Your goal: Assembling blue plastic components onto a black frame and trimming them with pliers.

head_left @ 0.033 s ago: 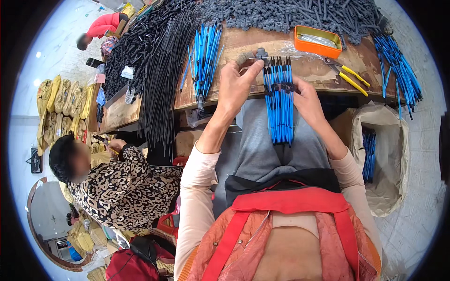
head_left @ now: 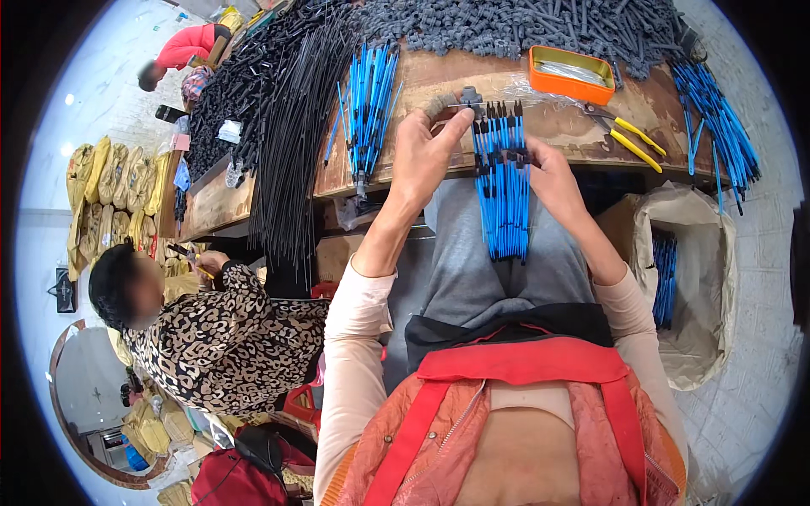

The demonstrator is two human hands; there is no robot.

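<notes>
Over my lap hangs a bundle of blue umbrella ribs [head_left: 504, 207] with black tips and black joints. My right hand [head_left: 553, 177] is closed on the bundle's right side near the black joints; some of its fingers are hidden behind the ribs. Beside the black tips, my left hand [head_left: 424, 152] pinches with thumb and index finger. A thin pale wire [head_left: 460, 105] shows at that pinch, and a grey plastic fitting [head_left: 471, 98] sits just beyond the thumb. The left index finger is wrapped in a beige-grey covering.
Grey fittings [head_left: 523, 25] cover the table's far side. Long black rods [head_left: 291, 152] and blue ribs [head_left: 369, 110] lie leftward. An orange tin [head_left: 572, 76], yellow-handled pliers [head_left: 629, 139] and more ribs [head_left: 717, 126] are rightward. A paper-lined box [head_left: 688, 295] stands right; a co-worker [head_left: 224, 329] sits left.
The rib bundle has shifted slightly left at its tips, and its ribs sit a little differently. My left hand looks almost still.
</notes>
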